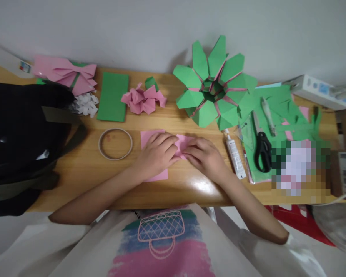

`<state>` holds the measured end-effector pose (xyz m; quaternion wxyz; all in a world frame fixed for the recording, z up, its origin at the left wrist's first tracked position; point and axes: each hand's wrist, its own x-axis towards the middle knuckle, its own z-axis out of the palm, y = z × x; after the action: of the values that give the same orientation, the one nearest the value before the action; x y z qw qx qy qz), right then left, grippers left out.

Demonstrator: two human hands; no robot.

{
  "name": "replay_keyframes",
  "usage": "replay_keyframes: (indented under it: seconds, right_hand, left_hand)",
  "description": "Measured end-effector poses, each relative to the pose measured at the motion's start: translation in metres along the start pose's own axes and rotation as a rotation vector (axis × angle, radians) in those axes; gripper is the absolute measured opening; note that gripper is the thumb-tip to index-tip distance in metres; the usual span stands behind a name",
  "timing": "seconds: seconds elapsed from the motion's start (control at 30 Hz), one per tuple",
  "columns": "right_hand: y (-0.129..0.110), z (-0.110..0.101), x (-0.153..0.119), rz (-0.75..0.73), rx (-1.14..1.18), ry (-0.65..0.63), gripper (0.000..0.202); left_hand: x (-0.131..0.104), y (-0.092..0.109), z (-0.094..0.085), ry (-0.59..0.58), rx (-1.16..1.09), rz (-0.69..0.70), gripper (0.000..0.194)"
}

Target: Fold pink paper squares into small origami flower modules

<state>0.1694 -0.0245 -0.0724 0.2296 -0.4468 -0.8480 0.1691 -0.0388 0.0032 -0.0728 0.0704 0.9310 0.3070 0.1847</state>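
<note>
A small piece of pink paper [183, 143] lies between my two hands on the wooden table. My left hand [158, 154] has its fingers curled together at the left edge of this piece, and the palm rests over a larger pink paper sheet [158, 176]. At the other edge, my right hand [205, 157] pinches the small piece between thumb and fingers. My fingers hide part of the paper, so its exact shape cannot be made out.
A roll of tape [115, 158] is left of my hands; a glue tube [235, 158] and black-handled scissors [262, 148] are right. Behind stand a green paper flower [200, 111], folded pink paper [144, 100] and a green sheet [113, 97]. A black bag [23, 146] covers the left side.
</note>
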Motion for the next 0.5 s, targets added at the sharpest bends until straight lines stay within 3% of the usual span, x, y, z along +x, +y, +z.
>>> replay_keyframes:
  seconds: [0.13, 0.33, 0.5]
  right_hand:
    - [0.005, -0.001, 0.009, 0.002, 0.097, -0.041, 0.017]
    - [0.008, -0.006, 0.014, -0.019, 0.153, -0.113, 0.016]
    - [0.008, -0.009, 0.018, -0.035, 0.087, -0.155, 0.019]
  left_hand:
    - [-0.008, -0.001, -0.007, -0.028, -0.005, 0.064, 0.012]
    - [-0.025, -0.004, -0.017, -0.081, 0.025, 0.105, 0.017]
    - [-0.026, -0.008, -0.021, -0.118, 0.036, 0.165, 0.021]
